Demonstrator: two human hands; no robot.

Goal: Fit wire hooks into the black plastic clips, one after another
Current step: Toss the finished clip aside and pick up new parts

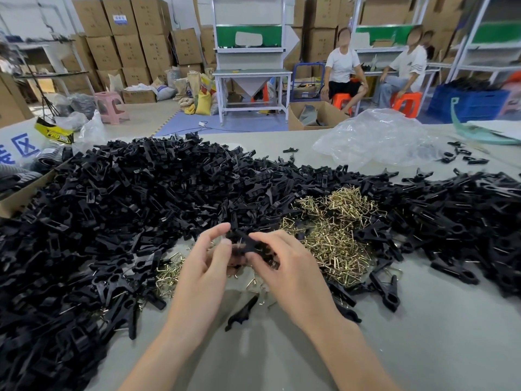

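Note:
My left hand (203, 266) and my right hand (284, 266) meet above the table's middle, both holding one black plastic clip (246, 242) between their fingertips. The fingers hide whether a wire hook sits in it. A heap of brass-coloured wire hooks (335, 235) lies just right of my hands, with a smaller bunch (167, 273) to the left. A big pile of black clips (127, 207) covers the left and back of the table. More clips (465, 221) are heaped on the right.
A single clip half (242, 310) lies on the grey table (423, 334) below my hands. A crumpled clear plastic bag (375, 136) sits at the back right. A cardboard box edge (19, 196) borders the left. Two people sit on orange stools beyond the table.

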